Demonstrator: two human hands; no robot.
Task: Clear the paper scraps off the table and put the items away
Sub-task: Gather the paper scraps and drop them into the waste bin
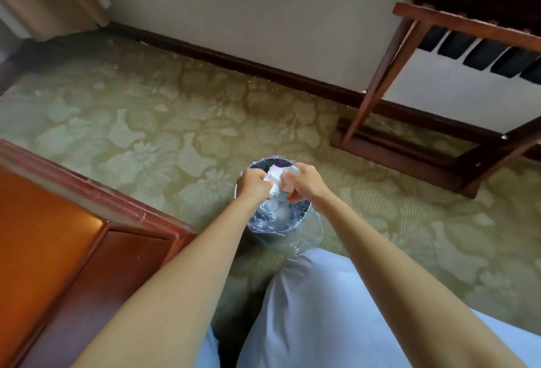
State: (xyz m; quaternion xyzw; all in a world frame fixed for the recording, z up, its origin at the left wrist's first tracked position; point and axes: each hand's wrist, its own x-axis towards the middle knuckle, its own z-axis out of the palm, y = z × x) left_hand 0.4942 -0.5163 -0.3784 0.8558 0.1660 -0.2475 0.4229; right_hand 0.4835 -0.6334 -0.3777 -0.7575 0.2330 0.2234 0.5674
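Grip on both sides is closed on the same thing: left hand (253,182) and right hand (306,183) are each curled round one wad of paper scraps (274,178), knuckles close together.

Big to small: patterned carpet floor (146,121), the wooden counter (52,236) cutting in from the left, a wooden luggage rack (439,80) by the wall on the right, then the bin (279,228) with a clear liner, standing on the floor just off the counter's corner. The wad sits right over the bin's mouth.

My guess is it's featherlight, soft and crushable. It won't slip, but loose bits could flutter off, so squeeze the whole bundle from both sides.

Only a slice of the counter is in shot, so no idea what's left on it. The bin's contents are a pale blur.
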